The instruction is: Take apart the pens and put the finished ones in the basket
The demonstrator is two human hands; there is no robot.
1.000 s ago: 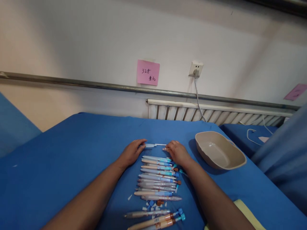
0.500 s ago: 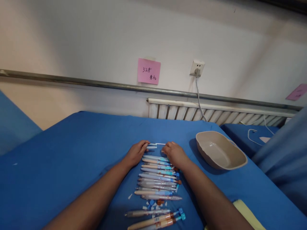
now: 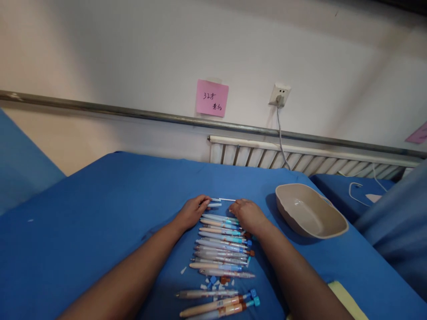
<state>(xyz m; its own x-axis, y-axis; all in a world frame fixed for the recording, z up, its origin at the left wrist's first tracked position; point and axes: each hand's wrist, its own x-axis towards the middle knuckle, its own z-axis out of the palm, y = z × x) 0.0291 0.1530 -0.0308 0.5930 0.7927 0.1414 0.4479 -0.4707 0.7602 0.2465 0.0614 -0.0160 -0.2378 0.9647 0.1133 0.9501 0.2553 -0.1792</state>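
Note:
My left hand [image 3: 192,211] rests on the blue cloth [image 3: 100,213], its fingertips pinched on the left end of a pale pen barrel [image 3: 214,205]. My right hand [image 3: 246,213] lies opposite with fingers curled down at the right end of a thin white refill [image 3: 223,200]; what it grips is hidden. Just below both hands is a row of several pens [image 3: 222,242] laid side by side, pale blue and peach. Small loose caps and bits [image 3: 215,282] lie below the row, then three more pens [image 3: 218,302] near the bottom edge.
A beige oval basin [image 3: 310,212] stands right of my right hand. A yellow cloth [image 3: 347,300] shows at the bottom right. Behind the table are a radiator [image 3: 300,158], a wall socket with a cable [image 3: 279,95] and a pink note [image 3: 211,98].
Both hands have drawn closer together at the top of the pen row. The brown-tipped piece seen by my right fingers is hidden now. The view has shifted slightly.

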